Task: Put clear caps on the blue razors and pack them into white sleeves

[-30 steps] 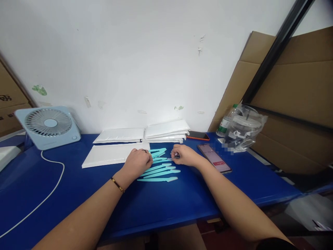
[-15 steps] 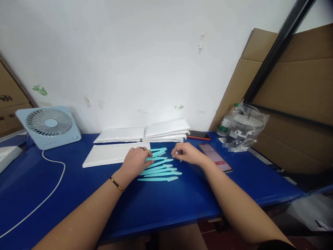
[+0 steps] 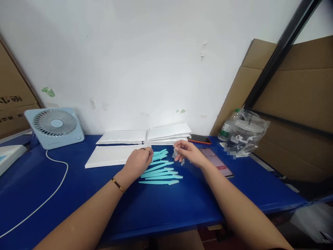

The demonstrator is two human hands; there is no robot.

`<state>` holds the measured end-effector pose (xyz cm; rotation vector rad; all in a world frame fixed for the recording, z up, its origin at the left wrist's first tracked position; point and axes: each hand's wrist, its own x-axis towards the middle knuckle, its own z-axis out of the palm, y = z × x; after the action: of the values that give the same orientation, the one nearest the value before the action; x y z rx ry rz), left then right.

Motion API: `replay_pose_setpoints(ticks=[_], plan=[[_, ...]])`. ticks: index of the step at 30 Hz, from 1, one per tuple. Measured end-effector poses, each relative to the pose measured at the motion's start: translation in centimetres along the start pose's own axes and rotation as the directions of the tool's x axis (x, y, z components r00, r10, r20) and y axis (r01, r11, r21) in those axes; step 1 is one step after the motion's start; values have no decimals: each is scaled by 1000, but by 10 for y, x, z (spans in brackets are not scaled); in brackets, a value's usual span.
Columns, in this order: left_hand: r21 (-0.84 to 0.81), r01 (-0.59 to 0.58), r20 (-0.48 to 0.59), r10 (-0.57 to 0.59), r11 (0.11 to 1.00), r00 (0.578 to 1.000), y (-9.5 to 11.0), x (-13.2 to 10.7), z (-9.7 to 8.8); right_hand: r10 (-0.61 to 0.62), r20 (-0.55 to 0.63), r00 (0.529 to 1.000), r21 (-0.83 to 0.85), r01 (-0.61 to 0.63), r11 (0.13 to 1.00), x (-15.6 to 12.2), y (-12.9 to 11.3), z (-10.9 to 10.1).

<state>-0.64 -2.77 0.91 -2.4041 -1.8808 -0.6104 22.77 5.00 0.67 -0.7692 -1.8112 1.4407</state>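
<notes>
Several slim turquoise plastic sticks with pale tips (image 3: 161, 173) lie in a loose row on the blue table (image 3: 78, 194). My left hand (image 3: 139, 161), with rings and a gold bracelet, rests curled on the left ends of the upper sticks and pinches one. My right hand (image 3: 187, 152) hovers just right of the sticks, slightly raised, fingertips pinched round a small clear cap (image 3: 176, 151). Another small clear cap (image 3: 182, 162) shows just below that hand.
White flat packets (image 3: 111, 156) lie behind the sticks, with more stacked (image 3: 166, 132) near the wall. A pale blue fan (image 3: 56, 125) with a white cable stands at left. Two phones (image 3: 218, 163) (image 3: 199, 139), a bagged cup and bottle (image 3: 244, 133) and cardboard sit at right.
My right hand has lifted off the table and moved slightly right with a small clear cap. My left hand stays on the sticks. The camera has tilted a little.
</notes>
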Motion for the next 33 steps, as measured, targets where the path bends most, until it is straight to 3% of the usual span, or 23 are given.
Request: replay_pose_setpoints(ticks=[4, 8, 14, 19, 27, 33], plan=[[-452, 52, 55, -31, 891, 998, 4, -4, 3, -80, -94, 992, 20, 82, 996, -1, -7, 2], [-635, 81, 112, -13, 768, 994, 7, -6, 8, -151, -163, 975, -15, 151, 989, -2, -12, 4], [-663, 78, 98, -16, 745, 995, 6, -5, 7, -140, -127, 982, -30, 137, 990, -4, -11, 6], [-611, 56, 53, -29, 790, 998, 5, -4, 6, -123, -119, 985, -76, 115, 990, -5, -10, 6], [-621, 64, 69, -28, 782, 997, 1, -2, 10, -29, -135, 990, 36, 34, 999, -5, -10, -1], [-569, 56, 38, -42, 820, 998, 1, -2, 9, -16, -120, 993, 12, 18, 1000, -6, -15, 1]])
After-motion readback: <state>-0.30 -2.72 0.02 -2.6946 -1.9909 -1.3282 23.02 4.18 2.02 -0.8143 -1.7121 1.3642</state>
